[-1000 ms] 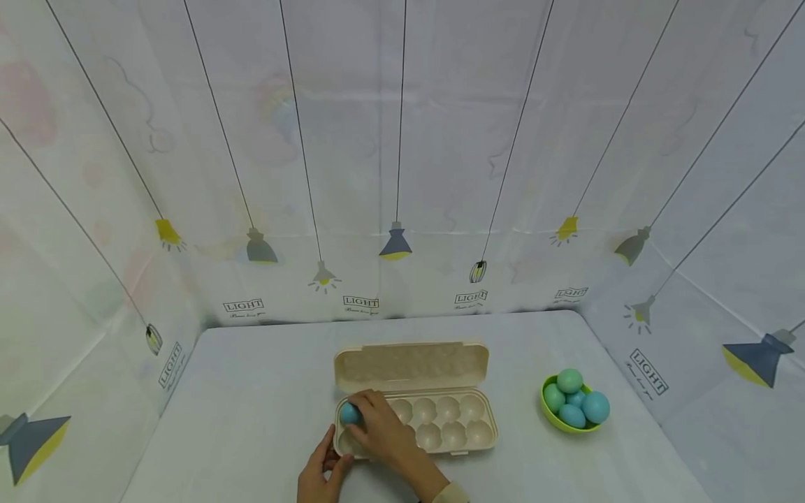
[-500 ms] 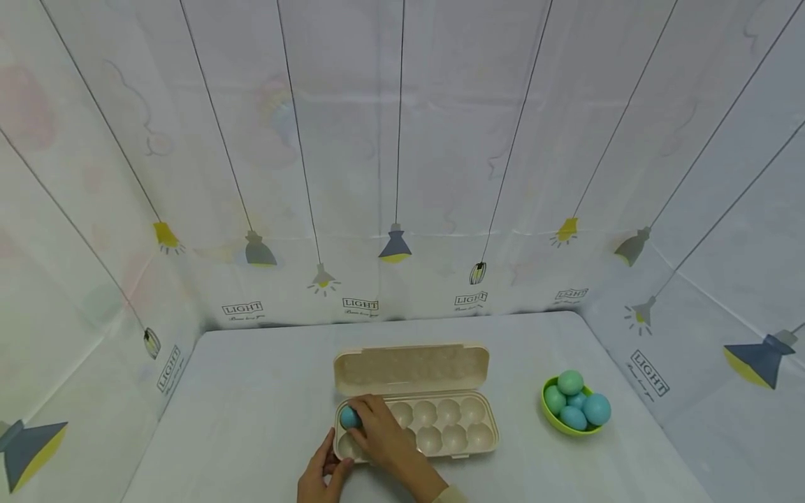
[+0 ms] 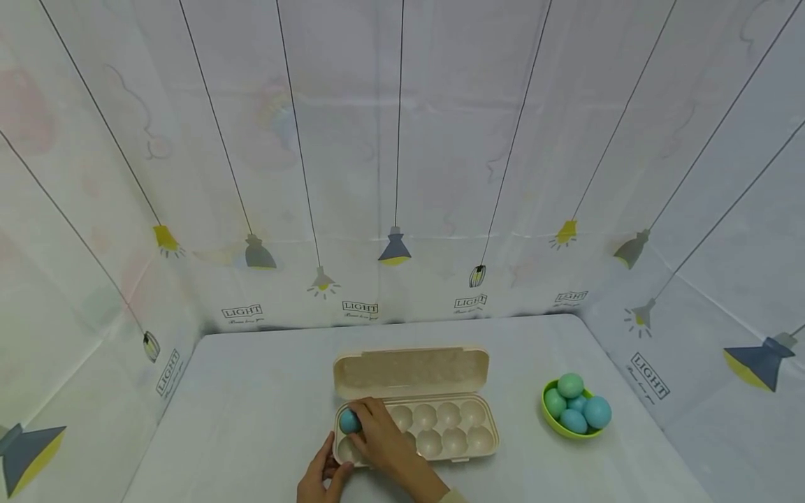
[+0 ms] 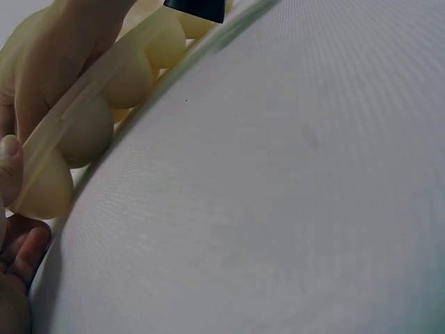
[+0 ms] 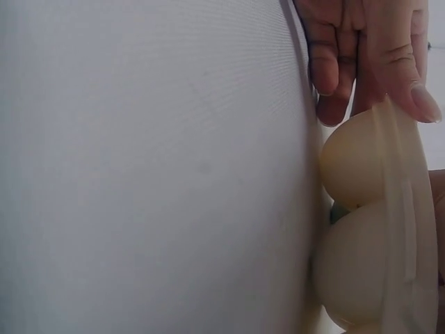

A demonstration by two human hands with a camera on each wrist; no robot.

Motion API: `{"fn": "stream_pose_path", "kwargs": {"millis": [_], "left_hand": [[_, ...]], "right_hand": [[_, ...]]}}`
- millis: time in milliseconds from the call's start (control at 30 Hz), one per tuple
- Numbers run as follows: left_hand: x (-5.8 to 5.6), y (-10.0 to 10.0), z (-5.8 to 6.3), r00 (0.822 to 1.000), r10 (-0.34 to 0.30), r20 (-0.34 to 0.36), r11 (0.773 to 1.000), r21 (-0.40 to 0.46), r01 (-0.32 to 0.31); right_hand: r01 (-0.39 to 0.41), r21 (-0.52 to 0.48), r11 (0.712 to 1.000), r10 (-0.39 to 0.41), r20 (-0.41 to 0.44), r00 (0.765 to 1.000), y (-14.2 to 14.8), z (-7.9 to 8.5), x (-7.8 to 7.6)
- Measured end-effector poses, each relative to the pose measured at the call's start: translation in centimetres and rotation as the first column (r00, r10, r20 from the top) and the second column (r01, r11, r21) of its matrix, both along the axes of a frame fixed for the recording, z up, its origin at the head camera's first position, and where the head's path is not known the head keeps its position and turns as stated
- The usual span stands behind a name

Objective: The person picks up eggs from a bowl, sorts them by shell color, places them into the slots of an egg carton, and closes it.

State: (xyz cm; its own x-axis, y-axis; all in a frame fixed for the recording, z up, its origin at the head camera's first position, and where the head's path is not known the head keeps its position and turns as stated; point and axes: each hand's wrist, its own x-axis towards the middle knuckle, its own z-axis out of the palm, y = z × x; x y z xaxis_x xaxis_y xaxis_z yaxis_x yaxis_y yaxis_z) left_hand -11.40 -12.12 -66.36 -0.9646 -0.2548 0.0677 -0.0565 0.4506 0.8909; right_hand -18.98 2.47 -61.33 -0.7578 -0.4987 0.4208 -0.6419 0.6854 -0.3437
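A beige egg carton (image 3: 432, 460) lies open on the white table, its lid (image 3: 411, 372) tipped back. My left hand (image 3: 322, 476) grips the front left corner, thumb on the rim and fingers below it; the right wrist view shows that thumb (image 5: 410, 94) on the edge. Over the carton's left part, my right hand (image 3: 388, 441) pinches a blue egg (image 3: 349, 421) at the back left cup. The palm and wrist hide some front cups. Rounded cup undersides (image 4: 87, 132) show in the left wrist view, with the right hand above them.
A lime green bowl (image 3: 553, 425) with several blue and green eggs (image 3: 571, 385) stands to the carton's right. White cloth walls (image 3: 434, 175) printed with hanging lamps enclose the table (image 3: 264, 391) at the back and sides.
Both hands, the egg and the carton keep their places; only the head view has shifted slightly, so the scene sits a little lower.
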Motion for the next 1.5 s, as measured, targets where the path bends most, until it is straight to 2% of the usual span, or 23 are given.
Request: {"fn": "stream_pose_path", "kwargs": {"millis": [300, 467, 567, 733, 900, 1067, 1333, 1500], "left_hand": [[0.0, 0.3, -0.3, 0.994, 0.035, -0.101, 0.998, 0.063, -0.029], [0.0, 0.4, -0.3, 0.994, 0.033, -0.103, 0.998, 0.05, -0.027], [0.0, 0.3, -0.3, 0.996, 0.018, -0.089, 0.999, 0.042, -0.014], [0.0, 0.2, -0.4, 0.997, 0.017, -0.076, 0.999, 0.028, -0.015], [0.1, 0.3, -0.2, 0.997, 0.032, -0.073, 0.999, 0.037, -0.03], [0.1, 0.3, 0.1, 0.999, 0.017, -0.028, 0.999, 0.032, -0.016], [-0.1, 0.2, 0.5, 1.0, 0.018, 0.018, 0.999, 0.049, -0.018], [0.0, 0.4, 0.6, 0.999, 0.016, 0.05, 0.998, 0.054, -0.019]], "right_hand": [[0.044, 0.018, 0.999, -0.043, -0.062, 0.997, 1.0, 0.7, 0.5], [0.093, 0.047, 0.995, -0.086, -0.133, 0.987, 1.8, 1.0, 0.6], [0.128, 0.053, 0.99, -0.116, -0.185, 0.976, 2.2, 1.1, 0.7], [0.154, 0.007, 0.988, -0.148, -0.251, 0.957, 3.2, 1.3, 1.1], [0.185, -0.002, 0.983, -0.179, -0.269, 0.946, 4.3, 1.8, 1.7], [0.225, 0.018, 0.974, -0.21, -0.29, 0.934, 5.9, 2.1, 2.3], [0.241, -0.021, 0.97, -0.236, -0.294, 0.926, 8.9, 2.4, 2.8], [0.233, -0.055, 0.971, -0.238, -0.335, 0.912, 10.9, 2.1, 2.8]]}}
